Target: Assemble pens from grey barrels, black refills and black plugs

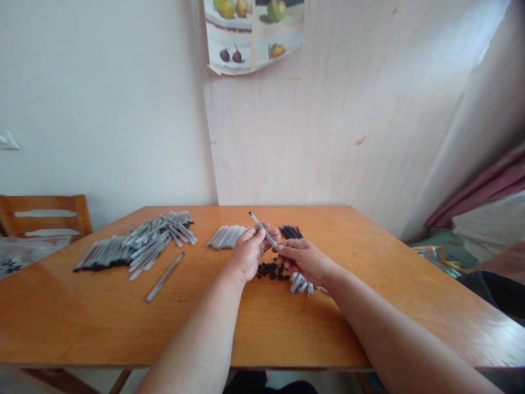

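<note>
A slim pen (pixel 256 220) with a clear barrel and a dark upper end is held slantwise above the table. My left hand (pixel 246 256) pinches it around the middle, thumb on top. At its lower right end, the fingers of my right hand (pixel 304 256) are closed; whether they also hold a small part there is hidden. Small black plugs (pixel 268 271) lie scattered beneath both hands. Whitish pen caps (pixel 301 283) sit in a little heap below my right wrist. Behind the hands are a row of clear barrels (pixel 226 237) and a bunch of thin black refills (pixel 292 232).
A large pile of pens (pixel 153 235) covers the left part of the wooden table (pixel 254 339). One single pen (pixel 164 277) lies apart from it. A wooden chair (pixel 45 205) and a plastic bag (pixel 28 251) are at far left; a dark container (pixel 496 293) is at right.
</note>
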### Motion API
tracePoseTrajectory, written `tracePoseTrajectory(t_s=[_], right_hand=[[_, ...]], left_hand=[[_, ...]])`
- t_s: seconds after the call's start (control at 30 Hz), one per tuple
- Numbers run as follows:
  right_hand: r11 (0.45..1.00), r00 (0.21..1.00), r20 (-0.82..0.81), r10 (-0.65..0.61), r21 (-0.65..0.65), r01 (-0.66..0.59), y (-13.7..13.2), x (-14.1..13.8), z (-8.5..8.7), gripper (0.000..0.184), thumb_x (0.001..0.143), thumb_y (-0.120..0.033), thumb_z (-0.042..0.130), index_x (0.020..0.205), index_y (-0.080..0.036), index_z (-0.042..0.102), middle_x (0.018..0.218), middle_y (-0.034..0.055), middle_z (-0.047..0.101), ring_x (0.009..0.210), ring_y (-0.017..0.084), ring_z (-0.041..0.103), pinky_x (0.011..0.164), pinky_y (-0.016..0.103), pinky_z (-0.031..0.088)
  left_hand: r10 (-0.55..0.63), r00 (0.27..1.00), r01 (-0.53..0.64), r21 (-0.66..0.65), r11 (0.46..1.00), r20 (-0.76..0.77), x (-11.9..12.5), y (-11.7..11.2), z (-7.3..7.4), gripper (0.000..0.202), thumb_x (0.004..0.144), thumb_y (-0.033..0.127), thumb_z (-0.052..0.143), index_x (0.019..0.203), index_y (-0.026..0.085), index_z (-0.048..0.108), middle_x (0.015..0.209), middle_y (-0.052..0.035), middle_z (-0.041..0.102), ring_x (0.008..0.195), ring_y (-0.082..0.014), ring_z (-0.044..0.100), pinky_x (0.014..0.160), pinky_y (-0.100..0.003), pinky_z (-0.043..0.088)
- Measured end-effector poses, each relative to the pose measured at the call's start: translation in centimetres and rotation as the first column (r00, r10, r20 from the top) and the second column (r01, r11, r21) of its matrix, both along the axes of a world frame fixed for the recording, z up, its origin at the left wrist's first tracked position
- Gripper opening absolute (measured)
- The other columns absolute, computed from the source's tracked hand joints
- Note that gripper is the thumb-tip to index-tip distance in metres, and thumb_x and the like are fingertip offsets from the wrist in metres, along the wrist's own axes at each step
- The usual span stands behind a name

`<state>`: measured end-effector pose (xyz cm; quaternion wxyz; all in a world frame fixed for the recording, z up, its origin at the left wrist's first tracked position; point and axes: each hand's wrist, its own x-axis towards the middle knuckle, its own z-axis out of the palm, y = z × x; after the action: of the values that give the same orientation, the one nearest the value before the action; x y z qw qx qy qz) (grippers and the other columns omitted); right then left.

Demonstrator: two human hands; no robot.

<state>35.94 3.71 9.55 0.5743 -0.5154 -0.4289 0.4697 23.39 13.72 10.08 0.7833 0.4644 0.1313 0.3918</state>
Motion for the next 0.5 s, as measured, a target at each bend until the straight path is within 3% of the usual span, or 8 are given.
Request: tracePoseTrajectory(t_s=[0.2,0.5], right_hand=[[0.999,0.997,0.068,-0.039,0.019,0.037,0.1,-0.1,0.3,0.034,0.074,-0.048,0.069,0.083,-0.016,0.061,0.065,-0.0002,0.062,0.049,0.005,0.045,0.042,0.017,0.028],[0.995,0.922,0.377,-0.088,0.078,0.063,0.1,0.2,1.3,0.029,0.081,-0.044,0.059,0.072,-0.017,0.056,0.059,-0.0013,0.059,0.045,0.006,0.043,0.044,0.02,0.031]], left_hand=[[0.069,0.997,-0.068,-0.044,0.997,0.019,0.4,0.1,-0.1,0.012,0.083,0.02,0.06,0.093,0.015,0.055,0.091,-0.0093,0.071,0.086,-0.0187,0.069,0.082,-0.035,0.051],[0.17,0.985,-0.171,-0.09,0.981,-0.011,1.2,-0.5,-0.2,0.009,0.084,0.02,0.059,0.09,0.016,0.054,0.082,-0.0072,0.071,0.08,-0.0168,0.069,0.075,-0.029,0.051]])
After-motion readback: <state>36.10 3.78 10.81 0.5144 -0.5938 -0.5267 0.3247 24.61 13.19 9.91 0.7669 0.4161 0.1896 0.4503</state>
